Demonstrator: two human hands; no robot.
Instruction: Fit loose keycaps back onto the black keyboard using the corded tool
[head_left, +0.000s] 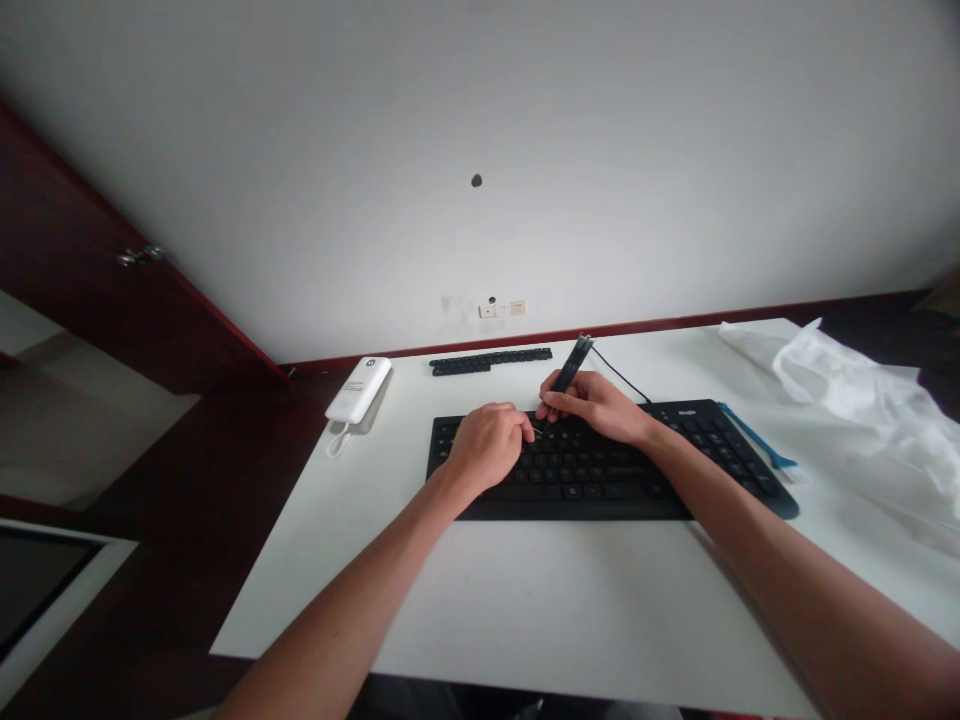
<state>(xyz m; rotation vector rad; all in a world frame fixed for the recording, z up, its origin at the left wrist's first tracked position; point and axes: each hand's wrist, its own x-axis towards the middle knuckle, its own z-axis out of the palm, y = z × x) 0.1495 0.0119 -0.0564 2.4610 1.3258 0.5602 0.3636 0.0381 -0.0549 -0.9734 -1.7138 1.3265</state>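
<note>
A black keyboard [615, 492] lies on the white table [525, 600]. My right hand [589, 402] is closed around a dark, slim tool [574, 365], held slanted over the keyboard's upper rows with its lower end down near the keys. My left hand [491, 442] rests on the left part of the keyboard, fingers curled together, with a thin metallic piece showing at its fingertips. Whether the left fingers grip that piece is too small to tell. Behind the keyboard, black keycaps [491, 361] are lined up in rows.
A white power bank [360, 390] with a short cable lies at the table's back left. To the right of the keyboard are a blue brush-like tool [761, 438] and crumpled white plastic [862, 400]. A black cable runs behind the keyboard. The wall stands beyond the table.
</note>
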